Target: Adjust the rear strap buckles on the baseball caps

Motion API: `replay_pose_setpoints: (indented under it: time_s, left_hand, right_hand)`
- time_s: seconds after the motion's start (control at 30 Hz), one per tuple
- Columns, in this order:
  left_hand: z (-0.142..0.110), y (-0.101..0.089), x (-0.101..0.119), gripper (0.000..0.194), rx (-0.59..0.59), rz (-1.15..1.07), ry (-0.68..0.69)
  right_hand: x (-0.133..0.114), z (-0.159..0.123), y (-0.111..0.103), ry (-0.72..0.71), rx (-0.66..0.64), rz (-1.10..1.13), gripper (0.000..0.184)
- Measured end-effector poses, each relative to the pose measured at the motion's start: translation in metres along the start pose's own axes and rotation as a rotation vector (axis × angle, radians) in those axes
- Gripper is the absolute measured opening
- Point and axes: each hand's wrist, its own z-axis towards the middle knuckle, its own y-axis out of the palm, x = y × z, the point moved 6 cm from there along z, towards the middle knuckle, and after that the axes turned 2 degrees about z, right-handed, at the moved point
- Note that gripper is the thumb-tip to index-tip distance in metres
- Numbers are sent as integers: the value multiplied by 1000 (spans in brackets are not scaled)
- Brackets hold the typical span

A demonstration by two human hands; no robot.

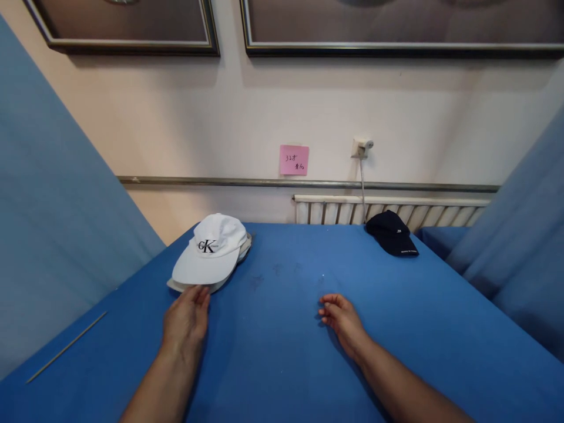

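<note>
A white baseball cap (217, 249) with black lettering sits on top of at least one other pale cap (178, 286), whose brim edge shows beneath it. My left hand (187, 314) is at the front of this stack, its fingertips by the brim; whether they touch it is hard to tell. Its fingers are partly stretched out, with no grip visible. Over the middle of the blue table, my right hand (341, 320) is loosely curved, fingers apart, holding nothing. A dark navy baseball cap (390, 232) rests by itself near the table's far right corner.
A thin stick (67, 346) lies along the left side of the blue-covered table (273, 352). Blue curtains (57, 205) hang on both sides. Behind are a wall rail (211, 182), a radiator (343, 211), a plugged-in socket (360, 148) and a pink note (294, 160).
</note>
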Motion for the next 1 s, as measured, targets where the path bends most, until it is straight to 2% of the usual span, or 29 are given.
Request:
replay_pose_setpoints:
  time_s: [0.1, 0.2, 0.3, 0.5, 0.57, 0.67, 0.77, 0.87, 1.0]
  left_hand:
    - [2, 15, -15, 10, -83, 5, -187]
    - [7, 30, -17, 8, -128, 30, -217]
    - [13, 44, -14, 9, -142, 37, -152]
    - [10, 70, 2, 7, -155, 10, 96]
    - [0, 83, 8, 4, -210, -3, 147]
    - [-19, 107, 9, 12, -359, -65, 161]
    - [-33, 131, -5, 16, -490, -146, 48]
    - [-40, 150, -33, 17, -536, -117, -109]
    - [-42, 164, -75, 7, -577, -34, -257]
  right_hand:
    - [-4, -4, 4, 19, -48, 9, 24]
    - [-7, -5, 5, 41, -74, 24, 27]
    - [-10, -6, 6, 58, -124, 16, 30]
    - [-8, -7, 11, 81, -194, -4, 32]
    - [-8, -3, 10, 62, -170, -11, 33]
    - [-16, 10, -3, -17, -45, 1, 29]
    - [-32, 25, -25, -76, 71, 56, 24]
    - [-52, 35, -48, -85, 135, 131, 29]
    - [-68, 40, -58, 55, 33, 274, 49]
